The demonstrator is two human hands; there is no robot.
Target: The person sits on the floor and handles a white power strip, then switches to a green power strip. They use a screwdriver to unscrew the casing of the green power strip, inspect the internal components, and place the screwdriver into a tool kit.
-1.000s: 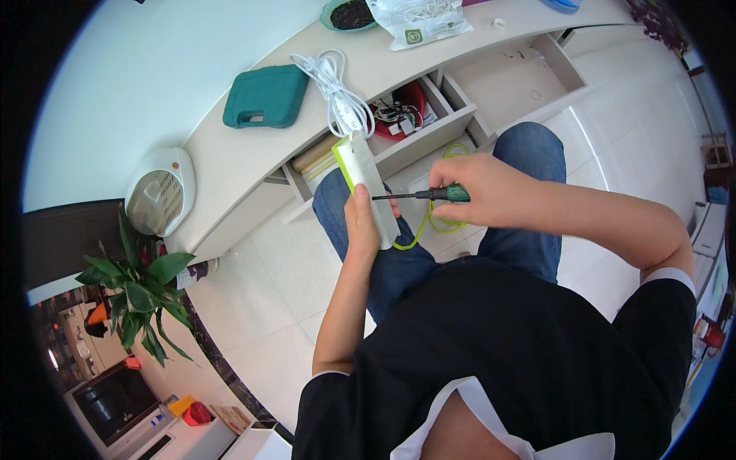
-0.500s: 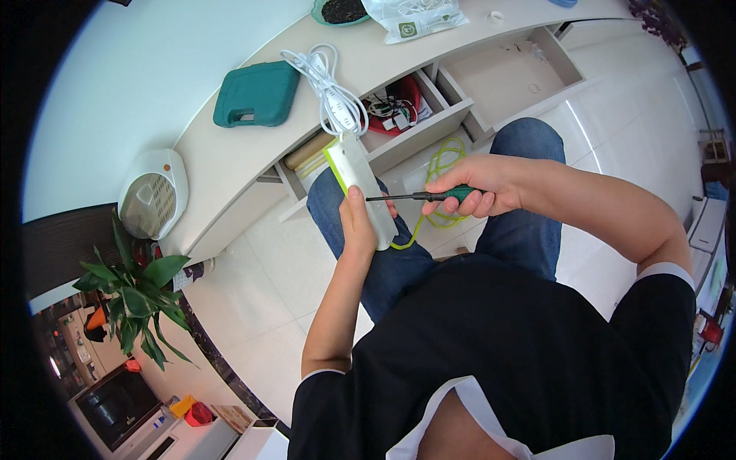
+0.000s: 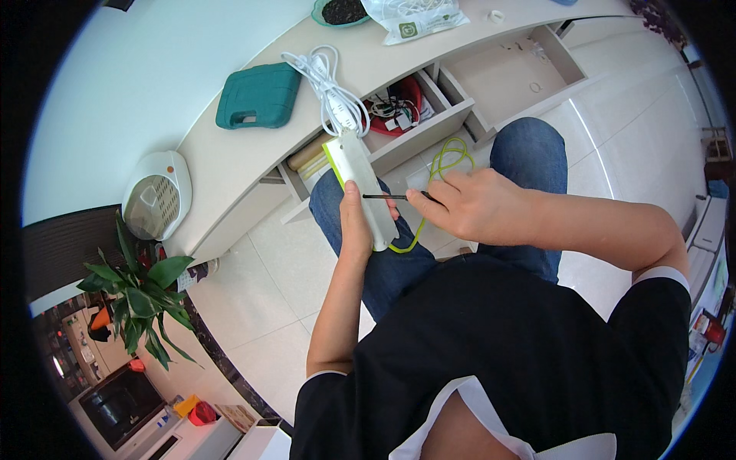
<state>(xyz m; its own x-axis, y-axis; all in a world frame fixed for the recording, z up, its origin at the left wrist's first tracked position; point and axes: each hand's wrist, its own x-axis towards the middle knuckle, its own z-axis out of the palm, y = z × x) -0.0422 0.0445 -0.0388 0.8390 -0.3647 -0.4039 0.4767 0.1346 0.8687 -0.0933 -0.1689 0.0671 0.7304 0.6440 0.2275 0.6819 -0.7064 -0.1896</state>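
My left hand [image 3: 356, 218] is closed around a power strip [image 3: 355, 162], white on the face toward me with a lime-green edge. The strip stands slantwise above my left thigh, and a lime-green cord [image 3: 414, 239] runs from its lower end. In my right hand [image 3: 479, 204] is a screwdriver [image 3: 383, 197]; its dark shaft points left and its tip meets the strip's white face beside my left thumb. The palm and fingers hide the screwdriver's handle. Whether the tip sits in a screw is too small to tell.
A curved desk [image 3: 222, 165] holds a green tool case [image 3: 259, 96], a coiled white extension cord [image 3: 337, 100], a plastic bag [image 3: 418, 19] and a white appliance [image 3: 157, 195]. Below its top, an open drawer [image 3: 510, 73] and another drawer with cables [image 3: 402, 107] jut toward my knees. Leaves [image 3: 142, 295] rise at the left.
My right hand has rolled over the screwdriver, back of the hand now upward, covering the green handle seen before. The tip stays at the strip. My left hand keeps its hold.
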